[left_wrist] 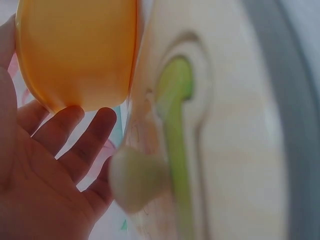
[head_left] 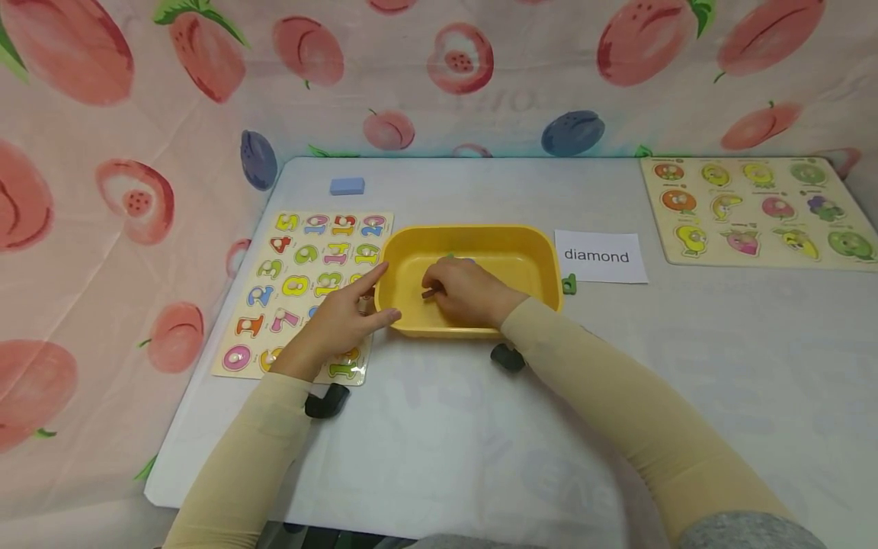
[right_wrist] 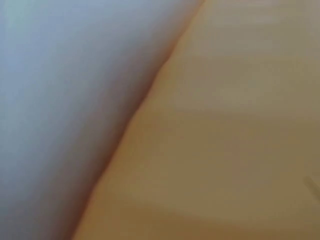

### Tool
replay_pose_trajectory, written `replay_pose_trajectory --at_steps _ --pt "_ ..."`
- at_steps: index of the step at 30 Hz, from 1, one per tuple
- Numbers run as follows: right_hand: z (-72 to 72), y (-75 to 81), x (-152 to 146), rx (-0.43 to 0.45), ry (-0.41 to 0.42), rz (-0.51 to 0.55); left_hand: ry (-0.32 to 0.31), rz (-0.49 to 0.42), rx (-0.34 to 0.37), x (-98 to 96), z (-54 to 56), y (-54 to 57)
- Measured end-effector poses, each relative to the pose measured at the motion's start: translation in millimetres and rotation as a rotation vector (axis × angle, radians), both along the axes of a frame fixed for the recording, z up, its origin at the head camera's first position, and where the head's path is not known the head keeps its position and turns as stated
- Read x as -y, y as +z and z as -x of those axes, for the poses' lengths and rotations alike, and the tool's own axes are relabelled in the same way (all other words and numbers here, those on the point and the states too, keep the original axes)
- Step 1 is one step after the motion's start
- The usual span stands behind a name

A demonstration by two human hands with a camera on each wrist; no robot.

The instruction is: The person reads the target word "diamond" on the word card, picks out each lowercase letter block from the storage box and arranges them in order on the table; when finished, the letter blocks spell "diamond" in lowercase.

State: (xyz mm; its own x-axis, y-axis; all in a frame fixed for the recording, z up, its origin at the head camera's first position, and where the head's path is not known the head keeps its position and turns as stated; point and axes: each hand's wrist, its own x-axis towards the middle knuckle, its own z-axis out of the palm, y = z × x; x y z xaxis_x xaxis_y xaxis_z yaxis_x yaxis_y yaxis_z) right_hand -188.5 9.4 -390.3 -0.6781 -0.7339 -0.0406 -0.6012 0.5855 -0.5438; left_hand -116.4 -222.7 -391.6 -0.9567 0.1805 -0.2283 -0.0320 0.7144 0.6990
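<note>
A yellow plastic tray stands on the table in the head view. My left hand rests against its left end with fingers spread; the left wrist view shows fingertips at the tray's end wall. Inside the tray, my right hand has curled fingers and pinches a small dark brown piece. Bits of a green piece and a bluish piece peek out behind that hand. A small green letter d lies outside the tray, below a white card reading "diamond". The right wrist view is blurred.
A wooden number puzzle board with knobbed pieces lies under my left hand, partly beneath the tray's left end. A fruit puzzle board lies at the far right. Near the back edge is a blue block. Peach-patterned cloth hangs behind.
</note>
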Motion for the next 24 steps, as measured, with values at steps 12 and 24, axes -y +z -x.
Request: replay_pose_trajectory --at_steps 12,24 --pt "0.4 -0.1 -0.4 0.03 -0.017 -0.003 -0.008 0.022 -0.004 0.3 -0.1 -0.5" --pt "1.1 0.5 0.3 0.05 0.0 -0.031 -0.007 0.023 -0.006 -0.6 -0.9 2.0"
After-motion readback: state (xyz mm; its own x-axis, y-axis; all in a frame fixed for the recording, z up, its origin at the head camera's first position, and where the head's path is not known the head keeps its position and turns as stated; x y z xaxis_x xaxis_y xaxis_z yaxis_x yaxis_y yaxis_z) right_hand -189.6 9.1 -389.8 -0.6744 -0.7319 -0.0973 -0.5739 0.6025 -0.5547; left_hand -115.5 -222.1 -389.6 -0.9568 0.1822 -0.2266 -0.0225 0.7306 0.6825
